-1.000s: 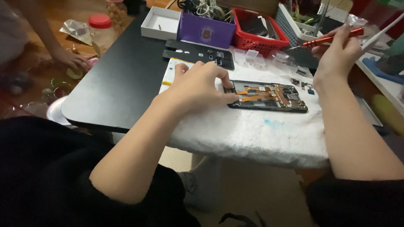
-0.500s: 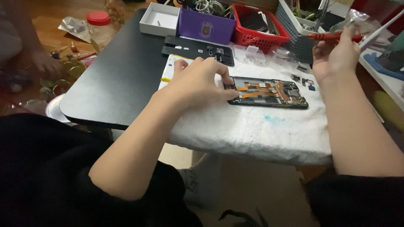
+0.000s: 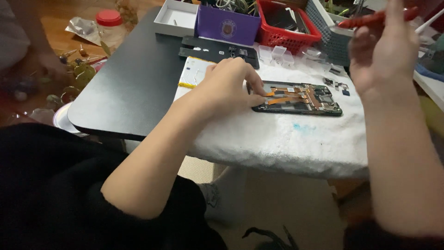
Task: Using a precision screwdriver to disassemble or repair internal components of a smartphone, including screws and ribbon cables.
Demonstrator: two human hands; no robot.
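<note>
An opened phone with orange flex cables lies on a white towel on the black table. My left hand rests on the phone's left end, fingertips pressing down on its frame. My right hand is raised above the phone's right end, and a red screwdriver lies across its fingers. A few tiny dark parts lie on the towel just beyond the phone.
Behind the phone lie a black back cover, a yellow-edged battery, small clear cups, a white box, a purple box, a red basket and a grey basket. Another person's hand works among floor clutter left.
My right hand with the red screwdriver has swung up and nearer the camera. The view has shifted closer. My left hand stays on the phone.
</note>
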